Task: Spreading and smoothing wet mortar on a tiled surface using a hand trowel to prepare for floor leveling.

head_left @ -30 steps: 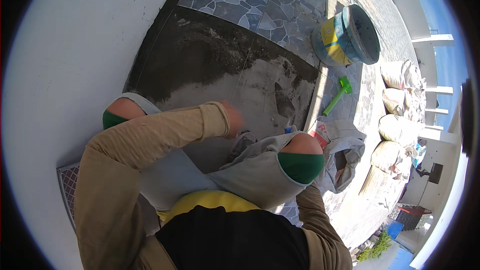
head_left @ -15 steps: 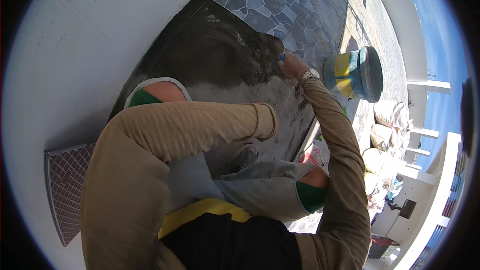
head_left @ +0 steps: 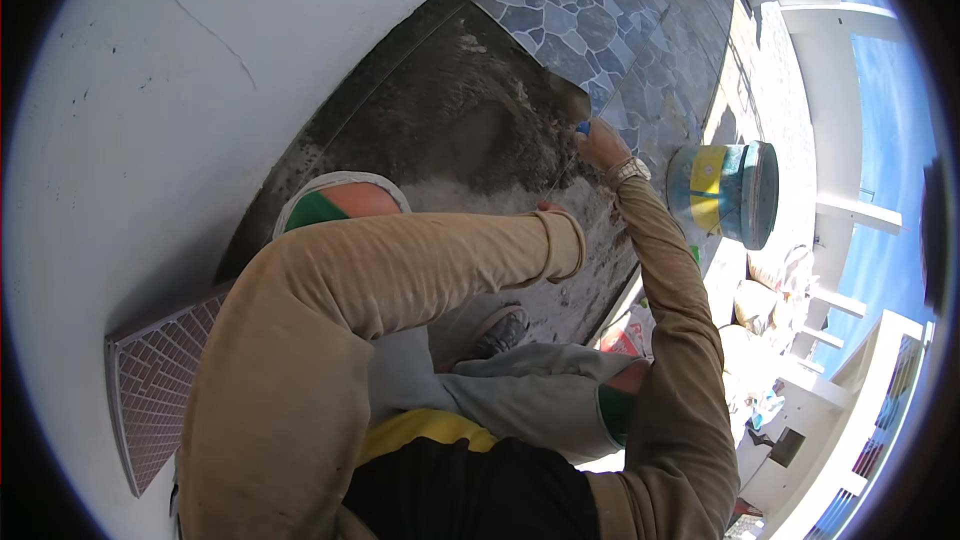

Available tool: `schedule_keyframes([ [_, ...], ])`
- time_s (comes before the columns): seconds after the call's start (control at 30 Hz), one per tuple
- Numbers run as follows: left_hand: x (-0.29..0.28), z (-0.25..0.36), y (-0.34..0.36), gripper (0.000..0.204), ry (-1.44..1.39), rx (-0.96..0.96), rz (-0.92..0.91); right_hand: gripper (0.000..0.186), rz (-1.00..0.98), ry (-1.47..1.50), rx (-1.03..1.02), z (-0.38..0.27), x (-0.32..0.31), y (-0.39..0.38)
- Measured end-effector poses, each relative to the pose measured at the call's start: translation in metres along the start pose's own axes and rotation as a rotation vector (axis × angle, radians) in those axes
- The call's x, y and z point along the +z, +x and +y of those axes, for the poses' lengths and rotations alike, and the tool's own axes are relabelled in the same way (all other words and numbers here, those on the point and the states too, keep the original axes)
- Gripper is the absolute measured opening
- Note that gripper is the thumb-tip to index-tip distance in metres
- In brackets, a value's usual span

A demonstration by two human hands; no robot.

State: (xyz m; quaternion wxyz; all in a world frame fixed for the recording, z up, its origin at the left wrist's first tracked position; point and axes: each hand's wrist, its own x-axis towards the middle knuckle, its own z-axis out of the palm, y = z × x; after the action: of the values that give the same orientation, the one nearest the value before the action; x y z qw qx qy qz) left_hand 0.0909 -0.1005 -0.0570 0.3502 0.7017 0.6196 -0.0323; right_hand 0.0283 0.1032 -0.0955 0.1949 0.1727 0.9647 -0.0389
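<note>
1. The left hand [head_left: 548, 208] is almost wholly hidden behind its own tan sleeve cuff; only a sliver of skin shows, so I cannot tell how its fingers stand.
2. The right hand [head_left: 603, 145] is closed around a small blue tool [head_left: 583, 126], of which only a stub shows above the fingers; it may be a handle, but the view is too small to say.
3. The visible stub points up and away from the person, toward the patterned stone tiles [head_left: 580, 10]; its long axis seems to run along the hand.
4. The tool sits at the edge where the grey mortar bed [head_left: 450, 130] meets the laid tiles, well left of the blue and yellow bucket [head_left: 725, 190].
5. Half a second ago the right arm reached the same edge; the view has since tilted, and the bucket now sits lower.
</note>
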Motion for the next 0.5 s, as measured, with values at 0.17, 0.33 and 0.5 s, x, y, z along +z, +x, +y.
schedule_keyframes([
  [0.17, -0.015, -0.007, 0.006, 0.054, 0.073, -0.009, -0.110, 0.042, -0.014, -0.006, 0.033, -0.031, -0.022, 0.001],
  [0.33, -0.028, -0.008, 0.005, 0.054, 0.048, 0.014, -0.075, 0.046, -0.014, -0.024, 0.025, -0.086, -0.020, 0.050],
  [0.5, -0.036, -0.011, -0.004, 0.053, 0.014, 0.022, -0.032, 0.047, -0.061, 0.000, -0.006, -0.061, -0.015, 0.052],
])
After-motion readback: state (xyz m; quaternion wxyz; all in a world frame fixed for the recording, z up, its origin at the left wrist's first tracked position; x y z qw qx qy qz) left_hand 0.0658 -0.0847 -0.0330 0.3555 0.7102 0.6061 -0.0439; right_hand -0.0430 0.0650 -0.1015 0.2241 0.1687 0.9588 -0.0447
